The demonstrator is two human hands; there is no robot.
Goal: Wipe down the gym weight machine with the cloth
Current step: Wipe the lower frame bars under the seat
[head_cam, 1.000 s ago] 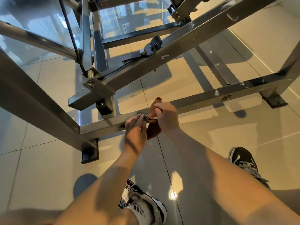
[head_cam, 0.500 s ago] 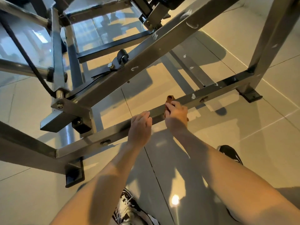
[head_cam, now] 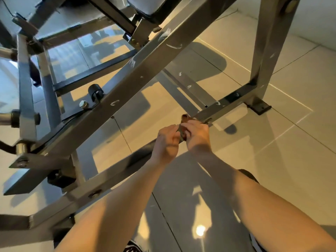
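Two grips are crowding a brown cloth (head_cam: 185,118) on the lower crossbar (head_cam: 223,108).
The right grip (head_cam: 197,133) is clutching it, left grip (head_cam: 166,142) unclear; white smears (head_cam: 173,45) at upper centre are awaiting wiping.

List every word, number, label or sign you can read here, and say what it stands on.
No text can be read.
White marks on the slanted bar: smears, not letters.
Black-and-white pattern on the shoe: cut off by the picture's edge and too blurred to read.
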